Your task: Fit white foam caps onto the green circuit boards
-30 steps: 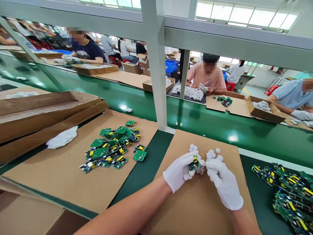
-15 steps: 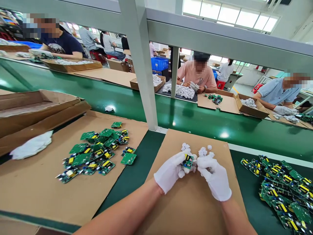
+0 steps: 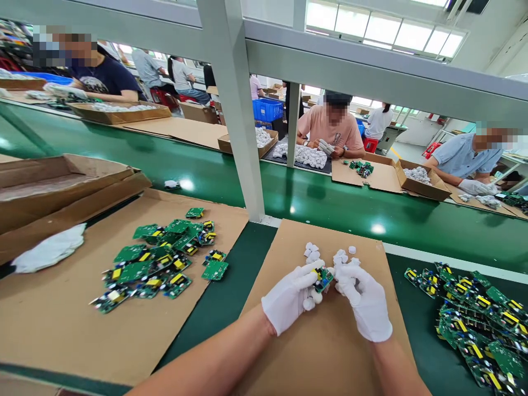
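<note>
Both my hands wear white gloves and meet over a brown cardboard sheet (image 3: 330,352). My left hand (image 3: 289,297) pinches a small green circuit board (image 3: 322,278) with a yellow part on it. My right hand (image 3: 365,302) is curled right beside that board, its fingertips closed on a small white plastic piece (image 3: 340,274). Several more small white pieces (image 3: 313,252) lie loose on the cardboard just beyond my fingers, and a few sit under my left hand.
A pile of green circuit boards (image 3: 165,258) lies on cardboard to my left, another pile (image 3: 474,319) on the green mat to my right. A white cloth (image 3: 49,250) and flat cardboard boxes (image 3: 61,181) sit far left. Beyond a green conveyor (image 3: 330,203), other people work.
My hands have drawn slightly closer to me, still together with the board between them. The view shifted a little, nothing else on the bench moved.
</note>
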